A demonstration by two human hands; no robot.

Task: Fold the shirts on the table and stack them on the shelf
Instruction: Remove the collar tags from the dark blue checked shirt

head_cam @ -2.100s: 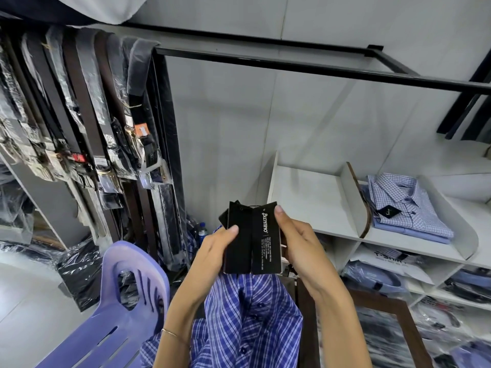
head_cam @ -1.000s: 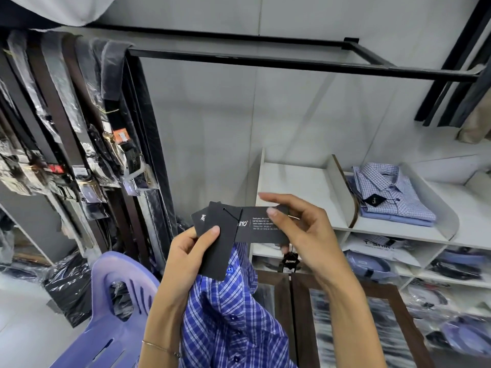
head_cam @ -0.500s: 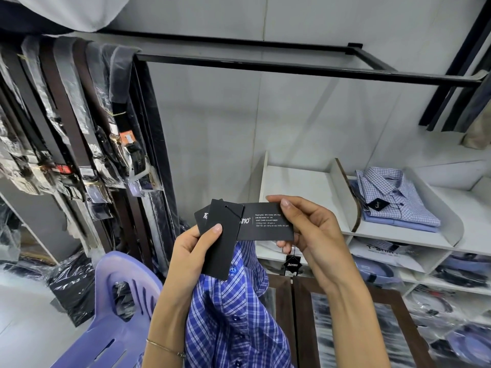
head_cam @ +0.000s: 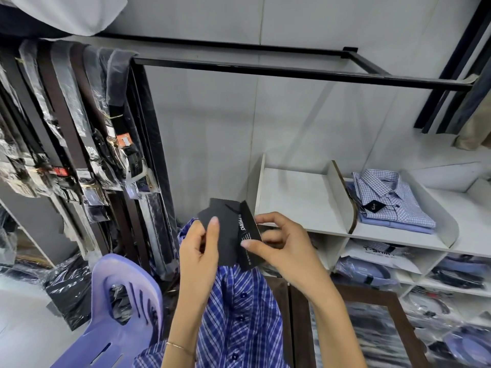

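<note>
Black hang tags (head_cam: 228, 229) are pinched by the left hand (head_cam: 198, 251) and right hand (head_cam: 281, 248) above the raised blue checked shirt (head_cam: 236, 309). A sharp tug could snap the tag string; the unsupported shirt could slide floorward, short of the shelf (head_cam: 297, 203).

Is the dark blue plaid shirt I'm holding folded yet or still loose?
Loose. The plaid shirt hangs unfolded below both hands, which pinch its black tags: left hand, right hand.

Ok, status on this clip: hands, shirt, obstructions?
Left hand and right hand pinching black hang tags. Blue plaid shirt unfolded, hanging below. Nothing blocking shelf.
</note>
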